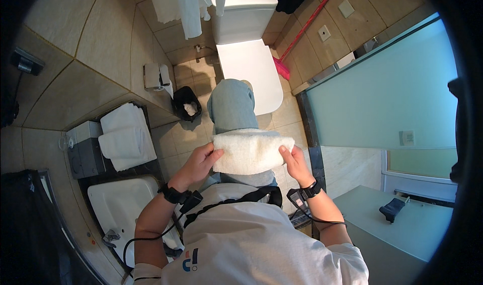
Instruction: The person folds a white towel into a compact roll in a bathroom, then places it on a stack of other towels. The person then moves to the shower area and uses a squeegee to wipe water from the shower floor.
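A folded white terry towel is stretched level between my two hands, in front of my waist. My left hand pinches its left end, thumb on top and fingers mostly hidden beneath. At the opposite end my right hand grips the corner the same way. Beneath the towel is my raised leg in light blue jeans, which reaches toward the closed white toilet lid. The foot is mostly hidden behind the knee.
On the left are a white washbasin, folded white towels and a grey box. A black waste bin stands below the toilet-paper holder. White cloths hang beside the toilet tank; a red broom leans right, near frosted glass.
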Demonstrator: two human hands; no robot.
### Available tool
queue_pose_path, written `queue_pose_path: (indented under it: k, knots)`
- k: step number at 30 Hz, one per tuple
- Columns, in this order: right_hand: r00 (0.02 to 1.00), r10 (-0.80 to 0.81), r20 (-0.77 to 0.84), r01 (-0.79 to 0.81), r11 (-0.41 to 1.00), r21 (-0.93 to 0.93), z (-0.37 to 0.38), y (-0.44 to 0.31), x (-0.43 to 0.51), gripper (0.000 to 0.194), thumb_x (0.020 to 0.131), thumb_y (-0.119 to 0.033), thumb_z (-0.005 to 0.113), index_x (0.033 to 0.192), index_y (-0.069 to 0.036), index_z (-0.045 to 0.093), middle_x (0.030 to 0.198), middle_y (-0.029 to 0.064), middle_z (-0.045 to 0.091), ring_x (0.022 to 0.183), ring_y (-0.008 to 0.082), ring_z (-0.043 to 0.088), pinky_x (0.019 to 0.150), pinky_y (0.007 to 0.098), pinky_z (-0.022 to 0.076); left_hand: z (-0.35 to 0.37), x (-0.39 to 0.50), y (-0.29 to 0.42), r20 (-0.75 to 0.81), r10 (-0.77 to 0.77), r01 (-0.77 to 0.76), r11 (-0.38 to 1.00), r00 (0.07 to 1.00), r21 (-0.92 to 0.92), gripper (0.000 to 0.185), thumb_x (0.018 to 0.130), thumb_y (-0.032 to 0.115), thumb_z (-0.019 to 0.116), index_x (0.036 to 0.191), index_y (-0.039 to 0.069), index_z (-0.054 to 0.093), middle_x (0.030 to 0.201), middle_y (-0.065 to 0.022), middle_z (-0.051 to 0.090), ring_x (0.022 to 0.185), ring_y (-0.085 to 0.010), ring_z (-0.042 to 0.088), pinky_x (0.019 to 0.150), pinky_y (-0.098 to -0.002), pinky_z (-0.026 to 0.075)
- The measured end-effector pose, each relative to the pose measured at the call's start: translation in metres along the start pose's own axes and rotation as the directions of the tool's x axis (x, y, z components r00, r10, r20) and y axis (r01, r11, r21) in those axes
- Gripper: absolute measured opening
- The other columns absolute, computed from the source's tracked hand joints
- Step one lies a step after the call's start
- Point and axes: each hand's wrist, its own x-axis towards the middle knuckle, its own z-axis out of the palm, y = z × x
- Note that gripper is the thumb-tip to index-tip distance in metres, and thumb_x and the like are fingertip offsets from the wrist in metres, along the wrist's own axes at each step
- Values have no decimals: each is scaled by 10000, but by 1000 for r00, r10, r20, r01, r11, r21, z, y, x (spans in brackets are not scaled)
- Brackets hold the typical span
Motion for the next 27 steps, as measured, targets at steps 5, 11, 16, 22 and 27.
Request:
queue_pose_path:
  k: [5, 11, 16, 22, 27]
  knots:
    - [994, 82, -66, -77, 995, 71, 11, 1, 17, 342, 1001, -281, 545, 1057, 38, 656, 911, 17, 677, 821, 67, 569, 718, 237, 467, -7, 8, -8, 26, -142, 142, 990, 989, -2, 304, 1002, 236, 505, 1151, -16, 589, 987, -18, 645, 878, -100, 589, 786, -273, 481]
    - [985, 134, -109, -131, 991, 36, 15, 7, 26, 333, 986, -273, 576, 995, 45, 675, 855, 12, 674, 788, 58, 563, 694, 233, 465, 14, 5, 19, -167, -34, 20, 996, 985, -83, 303, 904, 248, 666, 1024, 6, 529, 816, -52, 638, 742, -72, 582, 648, -243, 465]
    - [987, 80, -137, -81, 997, -6, 14, 15, 33, 318, 948, -247, 617, 1093, 36, 637, 865, 30, 667, 770, 78, 576, 685, 236, 464, 6, 16, 27, -191, -102, 125, 986, 976, 108, 449, 843, 318, 750, 1066, 13, 506, 815, -86, 657, 708, -112, 621, 612, -255, 488]
    - [961, 275, 32, -274, 926, 260, -2, 23, 43, 524, 847, -205, 681, 1291, 16, 513, 1054, 115, 635, 950, 166, 600, 804, 262, 472, -6, 27, 6, -188, -87, 102, 992, 978, 70, 494, 836, 312, 764, 1115, -9, 513, 857, -80, 663, 779, -143, 647, 658, -267, 512]
    - [908, 418, 24, -407, 869, 282, -4, 8, 53, 523, 774, -148, 674, 1261, -17, 532, 1091, 98, 619, 971, 181, 588, 837, 276, 467, -4, 26, 13, -15, -154, 146, 958, 988, -248, 536, 827, 216, 752, 1226, -21, 483, 1020, -83, 634, 950, -152, 612, 825, -284, 488]
